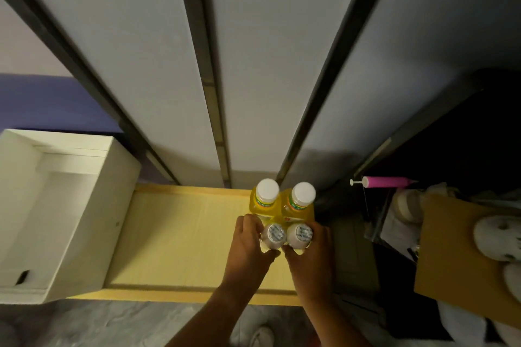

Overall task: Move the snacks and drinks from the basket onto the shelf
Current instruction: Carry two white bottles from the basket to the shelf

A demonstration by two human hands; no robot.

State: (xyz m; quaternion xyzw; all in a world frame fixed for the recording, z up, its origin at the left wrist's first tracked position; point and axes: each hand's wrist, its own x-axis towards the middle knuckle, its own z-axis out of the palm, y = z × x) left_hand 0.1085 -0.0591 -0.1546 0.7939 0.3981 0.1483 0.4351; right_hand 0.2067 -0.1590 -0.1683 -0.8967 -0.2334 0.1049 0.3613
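Several yellow drink bottles with white caps stand together at the right end of a pale wooden shelf (180, 234). Two of them stand at the back, the left back bottle (265, 197) and the right back bottle (300, 200). My left hand (248, 251) grips the front left bottle (273, 235) around its side. My right hand (313, 256) grips the front right bottle (299, 235). Both front bottles are upright and touch the back pair. No basket is in view.
A white open box (64, 205) sits at the shelf's left end. Grey wall panels with dark strips rise behind. To the right are a brown cardboard sheet (451, 248), a pink tube (386, 182) and white slippers (496, 236). Grey floor lies below.
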